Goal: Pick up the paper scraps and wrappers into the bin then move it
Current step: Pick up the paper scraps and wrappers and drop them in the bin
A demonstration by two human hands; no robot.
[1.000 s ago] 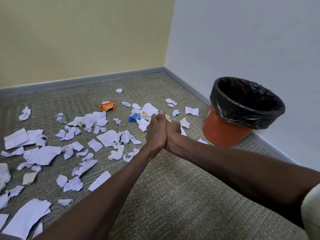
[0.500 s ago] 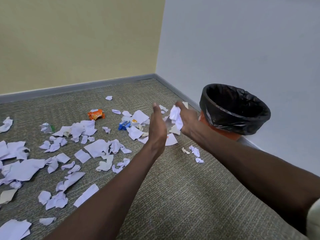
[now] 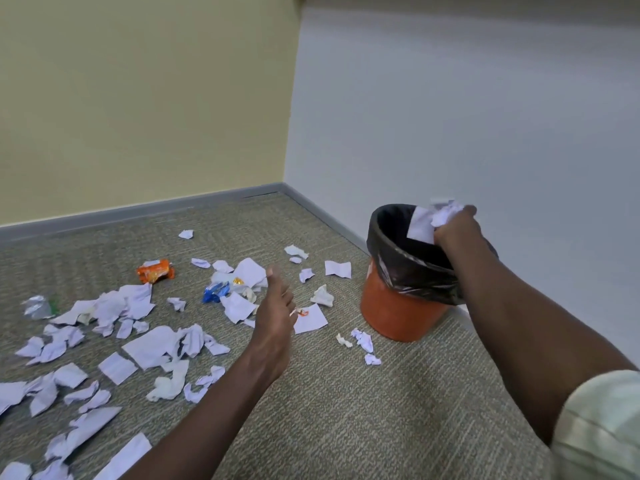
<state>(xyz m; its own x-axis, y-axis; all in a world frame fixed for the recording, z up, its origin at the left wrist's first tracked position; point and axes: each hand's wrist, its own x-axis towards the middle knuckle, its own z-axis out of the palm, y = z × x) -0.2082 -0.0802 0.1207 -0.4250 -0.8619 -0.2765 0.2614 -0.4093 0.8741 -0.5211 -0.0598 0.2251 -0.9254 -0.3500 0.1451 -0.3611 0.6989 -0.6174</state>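
An orange bin [image 3: 394,313] lined with a black bag [image 3: 408,268] stands on the carpet by the right wall. Over its mouth, my right hand [image 3: 455,228] grips a bunch of white paper scraps [image 3: 431,220]. My left hand [image 3: 275,310] hovers above the floor with straight fingers and holds nothing. White paper scraps [image 3: 152,346] lie scattered across the carpet to the left, among them an orange wrapper [image 3: 155,270], a blue wrapper [image 3: 215,292] and a silver wrapper [image 3: 38,306].
The yellow wall and the pale wall meet in a corner [image 3: 282,187] behind the mess, with a grey skirting along both. Bare carpet [image 3: 346,427] stretches in front of the bin. A few small scraps [image 3: 362,341] lie just left of the bin's base.
My hands were pressed together around scraps, then parted. My right hand has carried the scraps up and right to above the bin. My left hand has stayed low over the floor.
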